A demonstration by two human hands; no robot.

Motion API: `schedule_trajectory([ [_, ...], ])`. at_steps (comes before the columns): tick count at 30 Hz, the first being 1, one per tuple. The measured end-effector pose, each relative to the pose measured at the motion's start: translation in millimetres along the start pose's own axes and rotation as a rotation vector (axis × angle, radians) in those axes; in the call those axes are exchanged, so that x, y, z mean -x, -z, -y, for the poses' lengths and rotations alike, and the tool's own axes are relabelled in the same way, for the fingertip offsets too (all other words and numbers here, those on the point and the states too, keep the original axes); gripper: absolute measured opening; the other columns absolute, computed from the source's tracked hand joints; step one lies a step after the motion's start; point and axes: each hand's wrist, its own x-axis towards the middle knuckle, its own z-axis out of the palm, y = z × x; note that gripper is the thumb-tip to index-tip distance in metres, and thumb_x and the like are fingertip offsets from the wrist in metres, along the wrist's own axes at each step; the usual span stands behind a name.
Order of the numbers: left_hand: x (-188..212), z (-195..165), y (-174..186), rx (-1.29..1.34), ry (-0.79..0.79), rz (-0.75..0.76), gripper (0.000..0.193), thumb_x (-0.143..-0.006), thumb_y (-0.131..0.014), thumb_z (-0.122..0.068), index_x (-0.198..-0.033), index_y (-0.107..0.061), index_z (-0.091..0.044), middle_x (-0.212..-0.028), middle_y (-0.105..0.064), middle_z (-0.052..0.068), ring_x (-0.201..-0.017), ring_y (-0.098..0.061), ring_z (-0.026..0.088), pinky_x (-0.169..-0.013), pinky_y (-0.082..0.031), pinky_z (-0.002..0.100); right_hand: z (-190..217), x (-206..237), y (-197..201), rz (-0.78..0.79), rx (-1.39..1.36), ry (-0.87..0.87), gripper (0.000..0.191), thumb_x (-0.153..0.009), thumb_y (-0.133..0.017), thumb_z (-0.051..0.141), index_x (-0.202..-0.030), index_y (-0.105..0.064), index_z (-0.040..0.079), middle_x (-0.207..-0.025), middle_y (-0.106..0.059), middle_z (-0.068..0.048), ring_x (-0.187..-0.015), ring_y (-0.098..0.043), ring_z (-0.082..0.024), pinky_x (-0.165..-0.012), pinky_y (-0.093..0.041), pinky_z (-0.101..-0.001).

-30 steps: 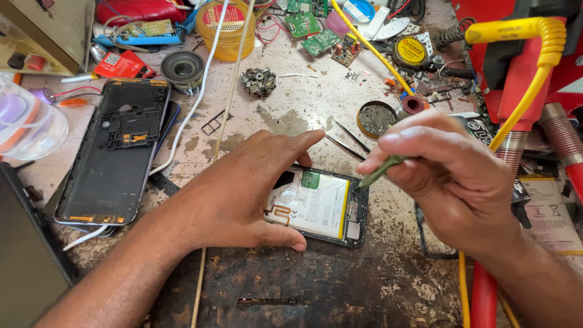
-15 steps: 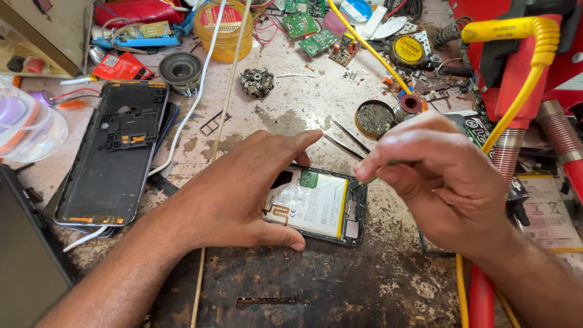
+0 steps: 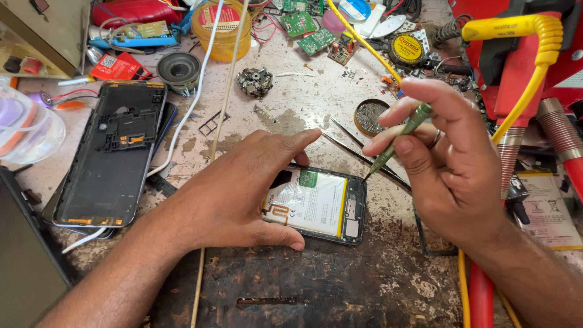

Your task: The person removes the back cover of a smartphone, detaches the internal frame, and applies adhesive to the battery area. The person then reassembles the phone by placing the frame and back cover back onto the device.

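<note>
One opened phone (image 3: 322,206), white battery exposed; left hand (image 3: 237,194) flat on it; right hand (image 3: 449,164) pinching green screwdriver (image 3: 398,141).

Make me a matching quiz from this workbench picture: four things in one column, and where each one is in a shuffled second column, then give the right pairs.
Things:
1. opened phone
2. screwdriver
3. black back cover
4. round speaker

Places:
A. pinched in the fingers of the right hand
B. lying to the left of the left hand
C. held down on the bench under the left hand
D. at the far side of the bench, beside a white cable

Pairs: 1-C, 2-A, 3-B, 4-D
</note>
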Motion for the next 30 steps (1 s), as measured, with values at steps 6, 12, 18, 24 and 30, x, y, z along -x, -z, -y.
schedule_trajectory([
  [6,-0.5,-0.7,0.0,0.014,0.008,0.001,0.123,-0.060,-0.092,-0.051,-0.157,-0.032,-0.004,-0.127,-0.064,0.015,-0.117,-0.059,0.033,-0.099,-0.045,0.046,11.1,-6.5,0.6,-0.016,0.102,0.017,0.043,-0.105,-0.064,-0.003,-0.145,-0.050,-0.001,-0.119,-0.064,-0.010,-0.110,-0.075,-0.018,-0.089,-0.065,-0.0266],
  [12,-0.2,-1.7,-0.3,0.024,0.009,-0.014,0.124,-0.059,-0.093,-0.050,-0.157,-0.032,-0.002,-0.127,-0.064,0.015,-0.117,-0.059,0.033,-0.100,-0.045,0.045,31.7,-11.9,0.2,-0.108,0.428,0.129,0.039,-0.082,-0.084,0.009,-0.115,-0.067,-0.001,-0.106,-0.062,-0.013,-0.095,-0.063,-0.017,-0.080,-0.055,-0.0277],
  [18,0.0,-0.7,-0.3,0.029,0.015,-0.017,0.124,-0.059,-0.092,-0.051,-0.157,-0.032,-0.001,-0.126,-0.064,0.015,-0.115,-0.059,0.033,-0.099,-0.045,0.045,34.1,-13.9,2.4,-0.164,0.322,-0.029,0.021,-0.088,-0.081,0.002,-0.106,-0.072,0.000,-0.100,-0.067,-0.006,-0.078,-0.066,-0.007,-0.066,-0.054,-0.0208],
  [24,0.1,-0.5,-0.7,0.033,0.018,-0.017,0.124,-0.059,-0.092,-0.050,-0.157,-0.032,-0.001,-0.127,-0.064,0.015,-0.116,-0.059,0.033,-0.100,-0.045,0.045,16.5,-16.2,11.6,0.008,0.069,0.011,0.023,-0.094,-0.066,0.001,-0.117,-0.064,0.001,-0.114,-0.065,-0.009,-0.103,-0.063,-0.013,-0.074,-0.057,-0.0203],
  [30,0.1,-0.9,-1.9,0.044,0.011,-0.020,0.124,-0.060,-0.093,-0.049,-0.157,-0.032,-0.002,-0.128,-0.063,0.015,-0.118,-0.058,0.034,-0.101,-0.044,0.045,9.2,-11.4,14.3,0.070,-0.148,-0.081,0.034,-0.100,-0.059,0.015,-0.132,-0.056,0.004,-0.106,-0.070,-0.008,-0.097,-0.073,-0.016,-0.089,-0.064,-0.0286],
])
